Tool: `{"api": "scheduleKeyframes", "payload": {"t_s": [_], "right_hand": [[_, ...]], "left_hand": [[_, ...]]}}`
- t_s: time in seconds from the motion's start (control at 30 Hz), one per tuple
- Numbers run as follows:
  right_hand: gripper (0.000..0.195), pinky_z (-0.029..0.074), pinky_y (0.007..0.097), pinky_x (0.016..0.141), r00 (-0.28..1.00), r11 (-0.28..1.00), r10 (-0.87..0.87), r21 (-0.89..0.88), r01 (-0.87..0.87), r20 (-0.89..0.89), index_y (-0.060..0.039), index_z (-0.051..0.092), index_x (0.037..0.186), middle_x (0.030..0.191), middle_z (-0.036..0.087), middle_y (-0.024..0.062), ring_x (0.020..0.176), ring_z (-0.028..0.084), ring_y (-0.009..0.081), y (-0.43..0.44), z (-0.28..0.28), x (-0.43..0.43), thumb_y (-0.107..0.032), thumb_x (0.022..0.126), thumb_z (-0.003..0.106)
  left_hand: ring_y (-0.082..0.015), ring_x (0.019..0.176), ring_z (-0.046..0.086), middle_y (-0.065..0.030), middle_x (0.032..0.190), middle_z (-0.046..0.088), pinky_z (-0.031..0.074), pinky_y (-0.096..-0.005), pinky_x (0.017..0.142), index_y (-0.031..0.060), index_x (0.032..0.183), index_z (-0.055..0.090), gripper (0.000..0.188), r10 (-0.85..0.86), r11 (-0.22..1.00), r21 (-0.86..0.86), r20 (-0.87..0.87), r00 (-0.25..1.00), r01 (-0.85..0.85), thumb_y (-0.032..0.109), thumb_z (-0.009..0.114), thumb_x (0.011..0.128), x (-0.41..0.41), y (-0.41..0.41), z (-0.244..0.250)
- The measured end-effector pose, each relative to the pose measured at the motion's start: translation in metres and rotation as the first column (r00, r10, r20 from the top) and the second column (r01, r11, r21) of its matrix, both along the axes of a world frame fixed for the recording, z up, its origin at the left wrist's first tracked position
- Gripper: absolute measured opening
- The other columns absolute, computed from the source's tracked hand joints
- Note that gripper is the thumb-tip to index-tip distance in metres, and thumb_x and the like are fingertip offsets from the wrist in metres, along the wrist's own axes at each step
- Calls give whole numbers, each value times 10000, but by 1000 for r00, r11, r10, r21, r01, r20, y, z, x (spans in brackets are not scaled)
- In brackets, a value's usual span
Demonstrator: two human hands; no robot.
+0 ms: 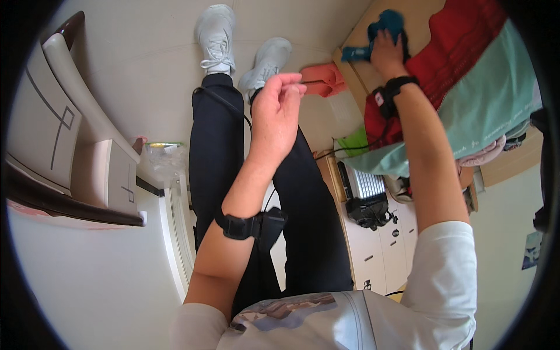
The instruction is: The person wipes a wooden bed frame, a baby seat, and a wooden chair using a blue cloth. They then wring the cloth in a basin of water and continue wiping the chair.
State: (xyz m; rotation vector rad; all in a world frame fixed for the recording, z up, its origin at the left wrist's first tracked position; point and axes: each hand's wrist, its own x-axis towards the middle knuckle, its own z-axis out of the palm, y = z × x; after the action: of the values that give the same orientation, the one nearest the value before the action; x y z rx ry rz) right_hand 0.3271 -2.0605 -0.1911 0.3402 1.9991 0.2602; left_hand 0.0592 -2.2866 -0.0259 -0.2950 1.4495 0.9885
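My right hand [388,54] is at the upper right, its fingers spread over and gripping a teal cloth item [388,22] at the edge of a light wooden surface [420,22]. Both look slightly blurred. Close beside them lie a red garment [463,48] and a pale green cloth with lettering [485,105]. My left hand [280,113] is raised over my lower legs, its fingers bent and thumb near the index finger. A thin dark line shows by its fingertips; whether the hand holds it cannot be told. Each forearm wears a black strapped device.
Pink slippers [321,72] lie on the floor beside my white shoes [216,39]. At right are a bright green item [353,142], a black bag [367,210] and white drawers [376,258]. Cream furniture [83,96] and a clear plastic bag [166,159] are at left. Black cables run near both arms.
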Motion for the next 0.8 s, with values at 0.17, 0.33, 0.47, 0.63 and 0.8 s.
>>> {"api": "scheduleKeyframes", "payload": {"t_s": [0.17, 0.33, 0.47, 0.63, 0.8], "right_hand": [[505, 77, 630, 1167, 807, 981, 175, -34, -189, 564, 14, 533, 1383, 1558, 361, 148, 1478, 204, 357, 19, 48, -38, -234, 953, 439], [431, 245, 588, 1150, 603, 785, -324, -149, 602, 729, -72, 613, 1327, 1524, 389, 168, 1442, 269, 393, -78, 118, -9, -243, 939, 535], [277, 492, 471, 951, 754, 902, 6, -329, 279, 657, -125, 746, 1089, 1237, 670, 145, 1151, 632, 317, -59, 147, -26, -226, 903, 567], [278, 524, 482, 879, 680, 864, -9, -337, 375, 733, -65, 749, 1000, 1082, 714, 175, 1000, 685, 366, -43, 130, -21, -242, 897, 561], [273, 528, 482, 907, 708, 876, -220, -184, 446, 671, -60, 731, 1096, 1193, 676, 177, 1104, 646, 389, -88, 30, 36, -187, 886, 611]], "left_hand": [[-147, 965, 660, -102, 1048, 691, 506, -268, 840, -15, 1195, 591, 252, -20, 1000, 23, -18, 1000, 20, 128, 507, 1005, 2, -4, -1], [-153, 975, 660, -110, 1061, 693, 506, -270, 846, -14, 1193, 594, 257, 34, 999, 23, -15, 999, -34, 137, 503, 1006, -12, -2, 0], [-155, 981, 659, -112, 1065, 691, 507, -273, 850, -18, 1193, 593, 259, 83, 996, 25, -18, 996, -83, 133, 496, 1006, -16, -10, 0], [-157, 973, 658, -116, 1056, 688, 510, -277, 863, -26, 1180, 591, 249, 128, 992, -2, -6, 992, -128, 114, 492, 1000, -19, -13, -4], [-157, 966, 654, -120, 1033, 690, 511, -283, 878, -36, 1163, 591, 236, 131, 991, -25, 0, 991, -131, 93, 493, 991, -21, -17, -7]]}}
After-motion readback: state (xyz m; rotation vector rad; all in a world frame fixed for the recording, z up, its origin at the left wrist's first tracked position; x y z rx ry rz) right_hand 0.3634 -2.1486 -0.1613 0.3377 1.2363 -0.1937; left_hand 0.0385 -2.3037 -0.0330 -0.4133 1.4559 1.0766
